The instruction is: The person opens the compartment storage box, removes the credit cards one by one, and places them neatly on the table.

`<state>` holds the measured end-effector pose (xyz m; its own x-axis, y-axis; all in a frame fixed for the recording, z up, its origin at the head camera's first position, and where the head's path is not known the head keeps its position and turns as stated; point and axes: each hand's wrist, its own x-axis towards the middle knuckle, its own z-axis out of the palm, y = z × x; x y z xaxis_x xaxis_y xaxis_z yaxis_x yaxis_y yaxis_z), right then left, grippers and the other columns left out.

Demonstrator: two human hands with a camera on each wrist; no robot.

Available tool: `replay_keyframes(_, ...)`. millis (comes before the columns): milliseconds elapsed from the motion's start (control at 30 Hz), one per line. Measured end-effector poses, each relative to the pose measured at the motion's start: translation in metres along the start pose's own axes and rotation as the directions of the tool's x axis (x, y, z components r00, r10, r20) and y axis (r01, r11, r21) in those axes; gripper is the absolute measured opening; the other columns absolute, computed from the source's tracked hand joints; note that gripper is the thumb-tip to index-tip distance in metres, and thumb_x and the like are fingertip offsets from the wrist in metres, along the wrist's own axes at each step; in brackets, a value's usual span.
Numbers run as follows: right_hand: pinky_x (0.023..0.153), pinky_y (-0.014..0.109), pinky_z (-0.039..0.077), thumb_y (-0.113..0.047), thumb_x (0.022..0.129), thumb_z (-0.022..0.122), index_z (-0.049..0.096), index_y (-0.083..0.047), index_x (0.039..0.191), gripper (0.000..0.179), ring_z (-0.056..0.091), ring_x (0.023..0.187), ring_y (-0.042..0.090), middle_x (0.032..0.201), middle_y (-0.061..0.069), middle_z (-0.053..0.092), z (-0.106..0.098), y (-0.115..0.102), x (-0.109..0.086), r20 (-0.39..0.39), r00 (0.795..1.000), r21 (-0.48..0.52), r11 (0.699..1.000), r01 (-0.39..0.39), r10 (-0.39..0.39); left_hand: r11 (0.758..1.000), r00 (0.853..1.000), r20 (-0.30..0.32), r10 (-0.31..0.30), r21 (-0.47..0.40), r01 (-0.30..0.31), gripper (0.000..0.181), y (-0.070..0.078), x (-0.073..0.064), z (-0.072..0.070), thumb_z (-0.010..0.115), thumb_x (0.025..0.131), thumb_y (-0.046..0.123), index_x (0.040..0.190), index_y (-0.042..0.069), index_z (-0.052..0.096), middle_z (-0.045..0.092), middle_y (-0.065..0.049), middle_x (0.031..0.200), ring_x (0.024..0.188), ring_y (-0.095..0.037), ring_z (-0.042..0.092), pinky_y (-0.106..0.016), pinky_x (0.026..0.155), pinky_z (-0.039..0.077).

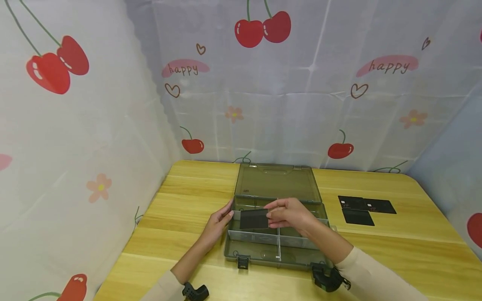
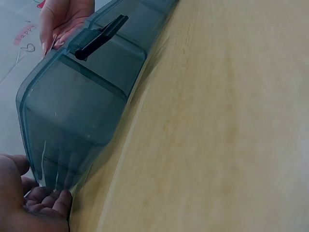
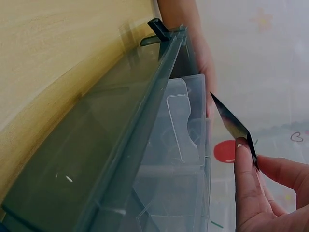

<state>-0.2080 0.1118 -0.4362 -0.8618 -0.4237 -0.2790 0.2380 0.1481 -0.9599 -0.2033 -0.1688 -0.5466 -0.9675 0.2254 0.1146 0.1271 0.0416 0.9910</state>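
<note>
A translucent grey-green storage box point(image 1: 260, 261) with its lid point(image 1: 278, 179) raised stands on the wooden table, pale dividers splitting its inside into compartments. My right hand point(image 1: 291, 215) pinches a black card point(image 1: 254, 219) by its right end, over the left middle compartment. The right wrist view shows the card point(image 3: 234, 123) tilted above the rim, between thumb and fingers. At the box's left side, my left hand point(image 1: 218, 221) grips the wall, thumb at the rim. From the left wrist, curled fingers of the left hand point(image 2: 36, 205) show against the box's corner.
Three more black cards lie right of the box: one with VIP print point(image 1: 351, 202), another beside it point(image 1: 381, 205) and a plain one point(image 1: 357, 217) in front. Black latches point(image 1: 242, 262) hang at the box's front. A cherry-print curtain point(image 1: 263, 104) stands behind the table.
</note>
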Motion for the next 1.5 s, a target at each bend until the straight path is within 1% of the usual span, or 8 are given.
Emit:
replay_keyframes(233,0.079,0.038,0.063,-0.002,0.094,0.068,0.060,0.012,0.130,0.039,0.073,0.088,0.026,0.101,0.023,0.070,-0.003,0.001,-0.006,-0.019,1.000,0.023,1.000,0.010,-0.010,1.000,1.000,-0.004,-0.001,0.005,0.001,0.055,-0.002,0.000,0.000,0.053,0.107,0.028,0.157,0.009,0.037,0.030,-0.005,0.163,0.151,-0.023,0.026,-0.042,0.118,0.031)
replay_keyframes(400,0.079,0.037,0.063,-0.002,0.095,0.067,0.059,0.013,0.130,0.039,0.073,0.083,0.021,0.098,0.019,0.072,-0.005,0.003,-0.010,-0.013,1.000,0.030,0.999,0.018,-0.018,1.000,1.000,-0.003,0.002,0.007,-0.002,0.055,-0.004,0.001,0.000,0.053,0.108,0.027,0.157,0.009,0.037,0.030,-0.006,0.164,0.150,-0.024,0.027,-0.040,0.118,0.031)
replay_keyframes(567,0.079,0.038,0.063,-0.004,0.095,0.067,0.058,0.014,0.130,0.040,0.072,0.082,0.020,0.097,0.018,0.072,-0.006,0.004,-0.013,0.001,0.999,0.030,0.999,0.034,-0.034,1.000,1.000,-0.010,0.000,0.012,0.000,0.055,-0.002,0.000,0.000,0.053,0.107,0.028,0.157,0.009,0.037,0.030,-0.005,0.163,0.150,-0.024,0.027,-0.040,0.118,0.031)
replay_keyframes(767,0.079,0.038,0.063,-0.003,0.095,0.068,0.057,0.015,0.131,0.041,0.073,0.079,0.019,0.094,0.016,0.072,-0.009,0.005,-0.016,-0.004,0.999,0.071,0.997,0.042,-0.042,1.000,1.000,-0.006,-0.002,0.011,0.002,0.055,-0.001,-0.001,0.000,0.053,0.107,0.028,0.157,0.009,0.037,0.030,-0.006,0.164,0.151,-0.025,0.026,-0.042,0.118,0.031)
replay_keyframes(1033,0.083,0.042,0.062,-0.003,0.095,0.068,0.058,0.013,0.131,0.041,0.073,0.081,0.020,0.092,0.013,0.071,-0.015,0.005,-0.020,-0.042,0.998,0.108,0.992,0.060,-0.056,1.000,1.000,-0.005,-0.003,0.012,0.003,0.055,0.000,0.001,0.000,0.054,0.107,0.028,0.157,0.010,0.037,0.030,-0.005,0.164,0.150,-0.024,0.027,-0.041,0.119,0.030)
replay_keyframes(1300,0.084,0.044,0.062,-0.004,0.095,0.068,0.059,0.011,0.131,0.040,0.072,0.080,0.021,0.089,0.010,0.070,-0.022,0.007,-0.025,-0.077,0.995,0.101,0.993,0.068,-0.060,1.000,1.000,-0.011,-0.010,0.012,0.010,0.056,0.001,0.000,0.001,0.053,0.107,0.028,0.157,0.008,0.037,0.030,-0.005,0.164,0.150,-0.025,0.028,-0.041,0.118,0.031)
replay_keyframes(1500,0.080,0.038,0.063,-0.004,0.095,0.068,0.061,0.011,0.130,0.039,0.072,0.081,0.020,0.092,0.010,0.070,-0.031,0.010,-0.031,-0.101,0.993,0.100,0.992,0.072,-0.061,1.000,1.000,-0.005,-0.007,0.009,0.008,0.057,0.000,0.000,0.000,0.053,0.107,0.029,0.157,0.007,0.036,0.029,-0.005,0.164,0.150,-0.025,0.027,-0.041,0.118,0.030)
